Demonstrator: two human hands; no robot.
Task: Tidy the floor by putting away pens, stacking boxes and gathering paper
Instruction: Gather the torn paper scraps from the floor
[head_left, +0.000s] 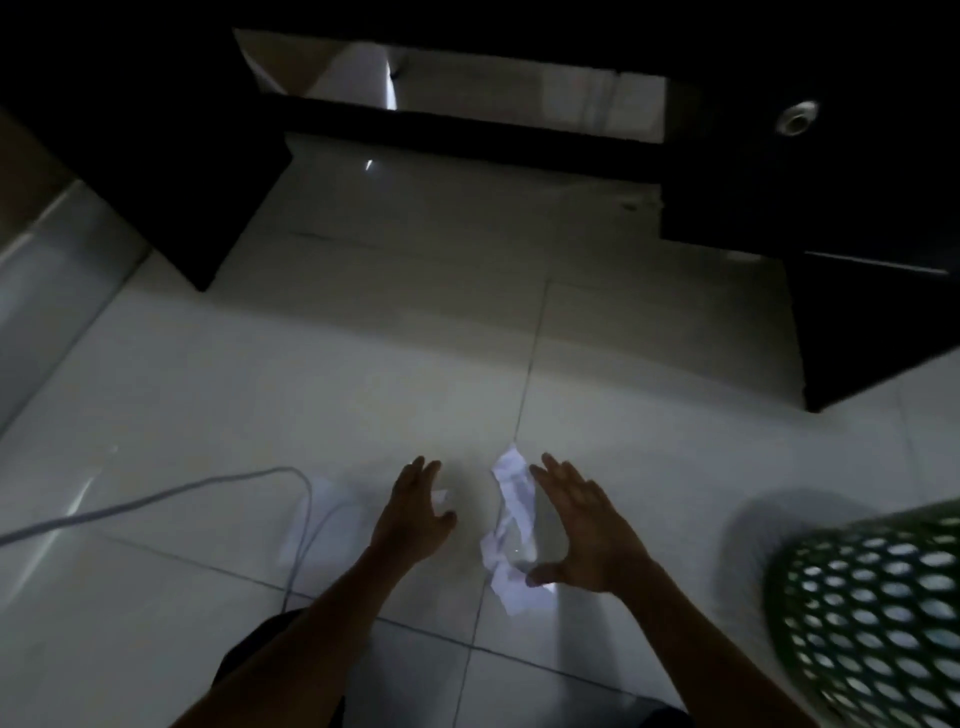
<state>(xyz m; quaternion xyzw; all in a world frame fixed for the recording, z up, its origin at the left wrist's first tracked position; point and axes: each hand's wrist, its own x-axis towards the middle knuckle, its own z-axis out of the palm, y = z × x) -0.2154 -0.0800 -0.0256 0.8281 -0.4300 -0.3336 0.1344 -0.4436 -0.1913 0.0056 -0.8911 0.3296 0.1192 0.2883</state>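
A crumpled strip of white paper (511, 525) lies on the pale tiled floor (363, 364) in dim light. My right hand (582, 525) hovers just right of it, fingers spread, thumb near the paper's lower end. My left hand (415, 509) is open to the left of the paper, with a small white scrap (441, 496) showing beside its fingers; whether it touches the scrap is unclear. Another flat white sheet (317, 514) lies further left under a cable. No pens or boxes are visible.
A green mesh wastebasket (872, 618) lies tilted at the lower right. A pale cable (156, 501) loops across the floor on the left. Dark furniture (857, 234) stands at the back and right, with a dark cabinet leg (197, 197) at the left.
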